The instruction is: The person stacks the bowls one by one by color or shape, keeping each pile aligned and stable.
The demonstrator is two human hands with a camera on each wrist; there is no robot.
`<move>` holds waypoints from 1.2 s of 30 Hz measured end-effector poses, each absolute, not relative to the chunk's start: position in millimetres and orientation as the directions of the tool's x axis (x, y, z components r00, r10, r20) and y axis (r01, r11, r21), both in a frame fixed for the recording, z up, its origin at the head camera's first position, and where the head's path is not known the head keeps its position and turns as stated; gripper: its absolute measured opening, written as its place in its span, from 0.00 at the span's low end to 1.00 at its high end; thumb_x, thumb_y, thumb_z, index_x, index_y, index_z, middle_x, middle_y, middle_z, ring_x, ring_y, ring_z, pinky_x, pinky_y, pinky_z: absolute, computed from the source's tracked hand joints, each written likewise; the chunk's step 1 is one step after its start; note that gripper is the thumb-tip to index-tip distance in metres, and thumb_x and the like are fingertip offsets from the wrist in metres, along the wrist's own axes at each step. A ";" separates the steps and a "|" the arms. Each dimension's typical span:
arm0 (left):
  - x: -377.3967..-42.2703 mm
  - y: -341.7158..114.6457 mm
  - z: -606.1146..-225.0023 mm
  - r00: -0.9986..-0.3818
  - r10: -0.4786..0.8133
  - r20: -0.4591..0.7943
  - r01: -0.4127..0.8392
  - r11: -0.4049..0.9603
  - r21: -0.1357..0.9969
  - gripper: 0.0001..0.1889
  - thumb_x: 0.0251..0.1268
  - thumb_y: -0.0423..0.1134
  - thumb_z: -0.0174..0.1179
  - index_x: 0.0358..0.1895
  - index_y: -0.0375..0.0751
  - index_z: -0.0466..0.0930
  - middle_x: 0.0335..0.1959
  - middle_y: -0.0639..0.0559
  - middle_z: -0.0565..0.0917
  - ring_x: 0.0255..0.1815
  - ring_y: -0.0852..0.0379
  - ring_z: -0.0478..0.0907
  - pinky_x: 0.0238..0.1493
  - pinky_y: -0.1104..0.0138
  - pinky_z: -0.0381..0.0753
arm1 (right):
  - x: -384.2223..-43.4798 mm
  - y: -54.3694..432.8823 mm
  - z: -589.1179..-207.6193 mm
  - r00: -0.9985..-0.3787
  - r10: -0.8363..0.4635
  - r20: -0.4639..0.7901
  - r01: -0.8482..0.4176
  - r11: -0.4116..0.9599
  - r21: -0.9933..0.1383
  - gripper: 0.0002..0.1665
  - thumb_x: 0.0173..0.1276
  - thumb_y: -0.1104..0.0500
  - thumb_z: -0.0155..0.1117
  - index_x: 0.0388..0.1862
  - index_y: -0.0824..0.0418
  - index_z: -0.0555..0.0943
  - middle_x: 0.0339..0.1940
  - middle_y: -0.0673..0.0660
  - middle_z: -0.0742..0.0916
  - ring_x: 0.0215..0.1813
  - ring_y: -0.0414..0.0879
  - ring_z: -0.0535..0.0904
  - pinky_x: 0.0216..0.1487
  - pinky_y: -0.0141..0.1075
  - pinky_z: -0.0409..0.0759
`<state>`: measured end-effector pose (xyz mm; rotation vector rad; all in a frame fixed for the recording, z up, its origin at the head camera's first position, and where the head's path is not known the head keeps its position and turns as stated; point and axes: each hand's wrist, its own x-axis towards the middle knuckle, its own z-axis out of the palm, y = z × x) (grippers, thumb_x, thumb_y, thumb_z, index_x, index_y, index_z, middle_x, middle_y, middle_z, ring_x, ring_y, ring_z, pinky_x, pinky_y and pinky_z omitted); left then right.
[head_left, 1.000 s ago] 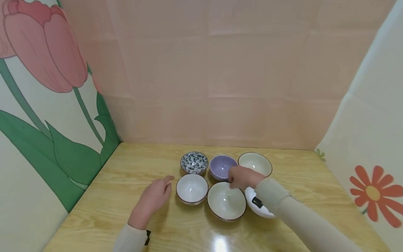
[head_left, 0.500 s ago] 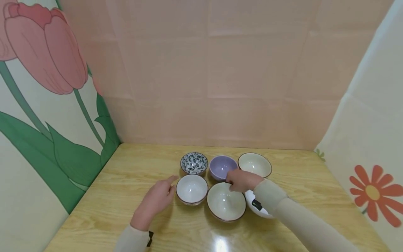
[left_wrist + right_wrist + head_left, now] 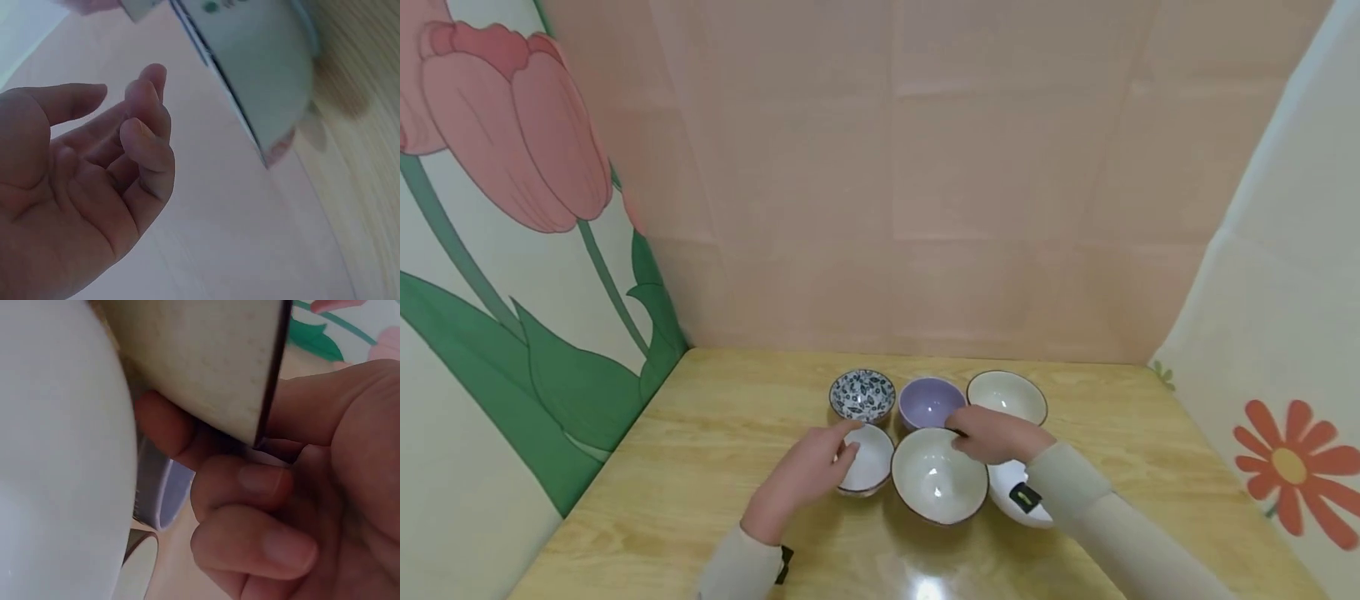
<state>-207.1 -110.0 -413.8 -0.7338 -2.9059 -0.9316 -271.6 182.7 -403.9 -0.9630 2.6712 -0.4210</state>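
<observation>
My right hand (image 3: 996, 434) grips the rim of the large cream bowl with a brown edge (image 3: 938, 483), at its far right side. In the right wrist view, fingers (image 3: 165, 428) curl under that bowl's wall (image 3: 206, 356) and the thumb lies on the other side of the rim. My left hand (image 3: 805, 471) hovers over the left side of a smaller white bowl (image 3: 872, 462). In the left wrist view its fingers (image 3: 150, 144) are loosely bent and hold nothing, apart from a pale bowl (image 3: 262, 69) with green marks.
Behind stand a blue-and-white patterned bowl (image 3: 862, 396), a purple bowl (image 3: 931, 403) and a cream bowl (image 3: 1006, 395). A white bowl (image 3: 1017, 504) sits partly under my right wrist. The wooden table (image 3: 647, 492) meets a pink backdrop (image 3: 790, 192) at the back.
My left hand has moved right, from beside the small white bowl to over its left side. The large cream bowl has risen slightly with my right hand; the other bowls stay put.
</observation>
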 end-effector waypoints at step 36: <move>-211.6 -0.6 -410.1 -0.831 0.452 0.324 0.556 0.675 0.484 0.20 0.79 0.47 0.46 0.22 0.50 0.70 0.15 0.59 0.68 0.16 0.63 0.66 0.19 0.71 0.65 | -216.4 265.6 -398.7 -0.856 -0.441 0.269 -0.515 0.685 -0.515 0.10 0.74 0.66 0.57 0.50 0.66 0.80 0.34 0.48 0.84 0.33 0.35 0.75 0.32 0.32 0.76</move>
